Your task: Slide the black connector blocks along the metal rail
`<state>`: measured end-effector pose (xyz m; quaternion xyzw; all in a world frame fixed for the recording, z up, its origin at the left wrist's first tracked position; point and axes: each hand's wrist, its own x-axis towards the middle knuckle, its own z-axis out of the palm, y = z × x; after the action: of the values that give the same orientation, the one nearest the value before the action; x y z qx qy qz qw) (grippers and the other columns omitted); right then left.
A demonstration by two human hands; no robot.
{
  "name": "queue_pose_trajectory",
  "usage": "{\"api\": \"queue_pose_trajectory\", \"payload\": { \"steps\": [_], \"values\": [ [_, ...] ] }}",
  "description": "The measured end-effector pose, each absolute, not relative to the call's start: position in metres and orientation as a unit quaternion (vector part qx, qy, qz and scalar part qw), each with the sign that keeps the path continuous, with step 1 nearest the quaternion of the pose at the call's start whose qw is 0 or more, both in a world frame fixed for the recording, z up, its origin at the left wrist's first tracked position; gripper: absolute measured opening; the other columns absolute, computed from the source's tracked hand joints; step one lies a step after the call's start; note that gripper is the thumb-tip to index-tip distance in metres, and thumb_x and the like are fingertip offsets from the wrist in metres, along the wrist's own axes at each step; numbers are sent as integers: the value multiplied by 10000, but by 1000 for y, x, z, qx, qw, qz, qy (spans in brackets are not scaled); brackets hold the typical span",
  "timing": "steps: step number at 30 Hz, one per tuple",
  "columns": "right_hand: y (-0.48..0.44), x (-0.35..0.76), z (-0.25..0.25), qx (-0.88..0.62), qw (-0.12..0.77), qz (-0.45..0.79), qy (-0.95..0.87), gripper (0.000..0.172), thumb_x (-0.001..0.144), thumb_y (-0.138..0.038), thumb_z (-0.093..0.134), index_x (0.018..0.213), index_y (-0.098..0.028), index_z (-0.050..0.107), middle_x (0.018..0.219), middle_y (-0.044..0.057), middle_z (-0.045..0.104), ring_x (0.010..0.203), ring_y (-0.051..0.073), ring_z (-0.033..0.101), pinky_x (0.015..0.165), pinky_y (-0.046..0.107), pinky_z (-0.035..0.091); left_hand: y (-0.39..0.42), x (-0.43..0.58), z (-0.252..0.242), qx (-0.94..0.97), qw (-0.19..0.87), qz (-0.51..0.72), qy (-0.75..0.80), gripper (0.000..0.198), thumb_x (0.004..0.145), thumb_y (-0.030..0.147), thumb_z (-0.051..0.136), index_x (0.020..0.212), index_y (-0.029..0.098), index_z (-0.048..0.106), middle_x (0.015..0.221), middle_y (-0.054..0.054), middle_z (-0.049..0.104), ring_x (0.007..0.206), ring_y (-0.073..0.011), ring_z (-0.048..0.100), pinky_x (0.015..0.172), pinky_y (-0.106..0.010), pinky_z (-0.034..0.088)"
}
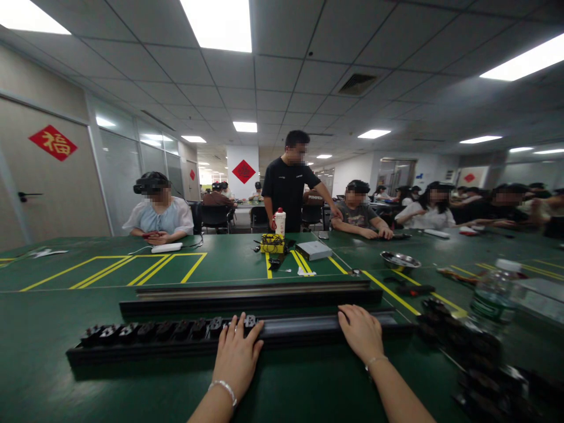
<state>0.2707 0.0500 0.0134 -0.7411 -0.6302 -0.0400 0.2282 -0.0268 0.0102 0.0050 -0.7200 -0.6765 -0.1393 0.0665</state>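
A long black rail [304,330] lies on the green table before me. Along its left half sits a row of black socket modules [164,330], some with silvery faces. My left hand [238,352] rests on the rail at the right end of that row, fingers spread over the last modules. Farther right, my right hand [363,336] lies over the bare part of the rail, fingers stretched across its far edge; its thumb is hidden. Behind this rail and parallel to it lies a second black rail [251,298].
At right are a pile of dark modules [480,358], a water bottle [496,296], a dark tool with red parts [409,288] and a metal bowl [400,261]. Beyond the rails stand a yellow box [272,244], a grey box [314,251] and a white bottle [279,223]. Several people are around the tables.
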Motion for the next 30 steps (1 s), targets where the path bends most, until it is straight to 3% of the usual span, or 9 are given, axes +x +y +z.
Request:
{"api": "queue_pose_trajectory", "payload": {
  "steps": [17,23,26,30],
  "values": [
    [50,270,14,-743,222,-47,-629,429,845,-400,277,1088,-292,613,1198,-7,587,1175,189,431,950,383,291,11,-27,0,-716,86,-162,-673,518,826,301,418,1323,403,319,1421,-59,364,1296,-270,323,1024,-461,265],
    [50,270,13,-742,229,-53,-627,420,847,-391,277,1079,-302,616,1190,-12,593,1168,189,437,952,391,286,13,-28,-6,-701,99,-227,-668,576,828,296,392,1383,230,251,1312,-93,497,1250,-234,393,1025,-431,291],
    [49,269,14,-742,231,-54,-627,417,846,-392,281,1082,-304,614,1188,-16,593,1168,189,439,952,391,291,16,-29,-10,-699,95,-249,-664,582,826,330,388,1359,115,294,1299,-128,507,1245,-237,402,1036,-431,288],
    [48,268,16,-745,226,-48,-626,426,847,-394,275,1087,-293,613,1197,-10,587,1171,193,436,956,395,291,16,-31,-9,-703,82,-226,-670,575,823,355,390,1325,77,347,1314,-144,490,1250,-243,400,1048,-432,280]
  ]
}}
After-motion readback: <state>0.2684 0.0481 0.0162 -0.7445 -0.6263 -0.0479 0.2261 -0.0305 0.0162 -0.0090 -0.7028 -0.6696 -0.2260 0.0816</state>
